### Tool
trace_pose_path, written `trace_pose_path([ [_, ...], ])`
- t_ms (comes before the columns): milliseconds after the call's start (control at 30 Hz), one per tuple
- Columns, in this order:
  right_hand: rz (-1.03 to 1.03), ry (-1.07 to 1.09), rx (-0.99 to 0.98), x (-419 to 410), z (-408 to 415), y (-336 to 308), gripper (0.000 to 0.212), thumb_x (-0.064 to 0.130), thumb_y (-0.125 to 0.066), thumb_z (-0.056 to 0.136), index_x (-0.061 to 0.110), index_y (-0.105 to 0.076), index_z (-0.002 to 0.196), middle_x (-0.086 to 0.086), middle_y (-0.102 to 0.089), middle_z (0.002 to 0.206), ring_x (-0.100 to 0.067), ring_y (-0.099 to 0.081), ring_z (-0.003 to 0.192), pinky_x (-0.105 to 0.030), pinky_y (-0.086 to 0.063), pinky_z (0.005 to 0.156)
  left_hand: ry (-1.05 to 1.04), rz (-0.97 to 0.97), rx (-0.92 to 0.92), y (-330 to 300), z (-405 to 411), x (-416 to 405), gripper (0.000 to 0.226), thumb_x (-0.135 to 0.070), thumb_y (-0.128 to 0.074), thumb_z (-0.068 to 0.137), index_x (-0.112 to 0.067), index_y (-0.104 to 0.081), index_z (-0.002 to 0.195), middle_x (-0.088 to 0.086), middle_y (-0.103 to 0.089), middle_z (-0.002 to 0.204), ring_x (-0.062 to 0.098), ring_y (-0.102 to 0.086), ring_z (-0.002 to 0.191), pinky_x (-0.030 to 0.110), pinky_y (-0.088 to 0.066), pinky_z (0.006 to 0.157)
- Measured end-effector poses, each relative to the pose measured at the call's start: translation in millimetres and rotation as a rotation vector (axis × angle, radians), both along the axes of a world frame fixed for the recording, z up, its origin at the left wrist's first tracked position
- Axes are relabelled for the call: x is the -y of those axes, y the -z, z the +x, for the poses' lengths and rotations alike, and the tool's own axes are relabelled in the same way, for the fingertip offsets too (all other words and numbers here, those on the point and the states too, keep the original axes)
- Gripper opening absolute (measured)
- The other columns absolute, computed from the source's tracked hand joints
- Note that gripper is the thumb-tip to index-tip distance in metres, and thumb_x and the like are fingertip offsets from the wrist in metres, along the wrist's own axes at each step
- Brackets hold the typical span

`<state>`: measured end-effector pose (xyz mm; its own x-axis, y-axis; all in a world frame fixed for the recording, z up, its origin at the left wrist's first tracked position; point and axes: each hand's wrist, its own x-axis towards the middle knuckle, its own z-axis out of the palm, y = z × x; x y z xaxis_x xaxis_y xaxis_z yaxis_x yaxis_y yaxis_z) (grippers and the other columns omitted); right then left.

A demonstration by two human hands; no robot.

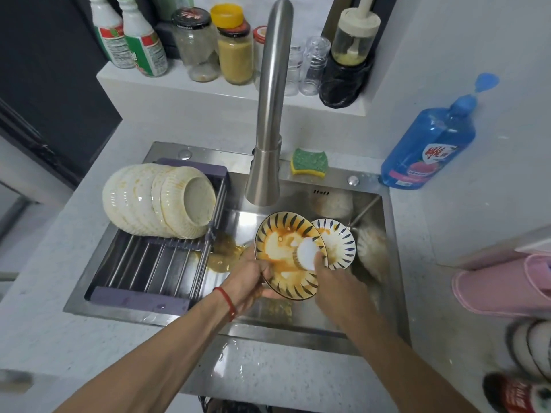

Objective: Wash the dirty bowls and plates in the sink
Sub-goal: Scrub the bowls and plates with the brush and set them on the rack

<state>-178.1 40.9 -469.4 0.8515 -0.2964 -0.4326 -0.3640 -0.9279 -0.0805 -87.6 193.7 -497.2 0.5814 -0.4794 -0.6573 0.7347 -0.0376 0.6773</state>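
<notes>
Over the steel sink [384,263], my left hand [253,278] grips the near-left rim of a striped plate [283,248] smeared with orange sauce and holds it tilted. My right hand [331,281] holds a round white brush [307,253] against the plate's face. A second, smaller striped plate [340,245] stands just behind the first. Several cream bowls [155,201], stained orange, lie stacked on their sides on the purple drying rack [143,272] across the sink's left half. More pale dishes [372,251] sit blurred at the sink's right wall.
The steel faucet [268,129] hangs above the plate. A green-yellow sponge [310,162] lies on the sink's back ledge, with a blue dish soap bottle [429,144] to its right. Jars and bottles [208,43] line the shelf behind. Pink slippers [504,284] lie at the right.
</notes>
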Motion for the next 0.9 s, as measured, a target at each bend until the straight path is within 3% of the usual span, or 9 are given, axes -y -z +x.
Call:
trace_pose_path([
  [100, 0.079, -0.057, 0.03, -16.7, -7.4, 0.1, 0.074, 0.015, -0.046, 0.101, 0.017, -0.004, 0.162, -0.011, -0.066, 0.114, -0.028, -0.064, 0.096, -0.038, -0.044, 0.072, 0.012, 0.002, 0.022, -0.2, 2.3, -1.6, 0.073, 0.023, -0.036, 0.074, -0.013, -0.051, 0.135, 0.015, -0.064, 0.116, 0.025, -0.07, 0.083, 0.058, -0.063, 0.069],
  [233, 0.071, 0.049, 0.005, -6.6, -3.6, 4.6, 0.073, 0.015, -0.045, 0.102, 0.018, -0.005, 0.162, -0.011, -0.064, 0.12, -0.029, -0.064, 0.101, -0.037, -0.045, 0.073, 0.035, -0.003, 0.026, -2.0, 4.5, -3.6, 0.073, 0.023, -0.037, 0.074, -0.014, -0.05, 0.136, 0.017, -0.061, 0.125, 0.034, -0.07, 0.099, 0.056, -0.064, 0.069],
  [333, 0.101, 0.004, 0.022, -25.0, -9.3, 4.0, 0.074, 0.014, -0.045, 0.1, 0.019, -0.005, 0.162, -0.011, -0.065, 0.118, -0.03, -0.063, 0.1, -0.037, -0.041, 0.071, 0.038, 0.01, 0.034, -4.7, 5.4, -5.1, 0.072, 0.023, -0.035, 0.074, -0.013, -0.052, 0.133, 0.016, -0.061, 0.115, 0.022, -0.069, 0.077, 0.056, -0.063, 0.061],
  [400, 0.135, -0.023, 0.015, -33.9, -13.8, 2.0, 0.073, 0.016, -0.046, 0.101, 0.019, -0.005, 0.161, -0.012, -0.065, 0.115, -0.03, -0.062, 0.098, -0.038, -0.041, 0.072, 0.033, 0.005, 0.017, -3.1, 6.3, -7.9, 0.071, 0.023, -0.035, 0.074, -0.013, -0.052, 0.133, 0.019, -0.061, 0.125, 0.03, -0.07, 0.093, 0.046, -0.061, 0.053],
  [467, 0.086, 0.078, 0.005, -20.2, -8.7, 3.0, 0.069, 0.016, -0.045, 0.103, 0.018, -0.008, 0.162, -0.012, -0.061, 0.121, -0.029, -0.063, 0.101, -0.039, -0.047, 0.076, 0.04, -0.003, 0.014, -3.4, 7.1, -10.8, 0.071, 0.022, -0.036, 0.075, -0.017, -0.054, 0.13, 0.017, -0.062, 0.127, 0.038, -0.067, 0.107, 0.051, -0.063, 0.06],
  [600, 0.154, -0.008, -0.001, -44.3, -17.7, -5.8, 0.069, 0.019, -0.045, 0.104, 0.02, -0.007, 0.162, -0.005, -0.058, 0.1, -0.024, -0.052, 0.08, -0.034, -0.037, 0.062, 0.055, 0.021, 0.063, -8.3, 10.7, -13.7, 0.071, 0.023, -0.034, 0.074, -0.018, -0.055, 0.128, 0.01, -0.064, 0.104, 0.021, -0.066, 0.08, 0.055, -0.062, 0.069],
  [700, 0.092, 0.068, -0.003, -34.8, -13.6, -2.8, 0.069, 0.015, -0.042, 0.103, 0.017, -0.007, 0.163, -0.008, -0.061, 0.106, -0.028, -0.061, 0.09, -0.036, -0.04, 0.068, 0.057, 0.013, 0.06, -9.5, 11.8, -15.8, 0.074, 0.023, -0.035, 0.075, -0.017, -0.051, 0.134, 0.01, -0.063, 0.11, 0.026, -0.064, 0.092, 0.061, -0.061, 0.075],
  [767, 0.053, 0.102, -0.017, -33.9, -10.4, -3.9, 0.071, 0.014, -0.042, 0.102, 0.015, -0.006, 0.163, -0.01, -0.063, 0.115, -0.028, -0.062, 0.096, -0.038, -0.044, 0.072, 0.074, 0.021, 0.094, -13.1, 10.3, -15.9, 0.069, 0.024, -0.036, 0.076, -0.016, -0.051, 0.13, 0.01, -0.063, 0.115, 0.028, -0.063, 0.096, 0.056, -0.062, 0.07],
  [900, 0.044, -0.051, -0.03, -65.3, -33.6, -13.7, 0.077, 0.012, -0.044, 0.101, 0.017, 0.001, 0.163, -0.01, -0.061, 0.104, -0.026, -0.051, 0.079, -0.037, -0.04, 0.069, 0.042, 0.033, 0.109, -17.0, 9.9, -18.3, 0.066, 0.025, -0.033, 0.074, -0.015, -0.053, 0.122, 0.008, -0.058, 0.094, 0.017, -0.06, 0.069, 0.037, -0.056, 0.051],
])
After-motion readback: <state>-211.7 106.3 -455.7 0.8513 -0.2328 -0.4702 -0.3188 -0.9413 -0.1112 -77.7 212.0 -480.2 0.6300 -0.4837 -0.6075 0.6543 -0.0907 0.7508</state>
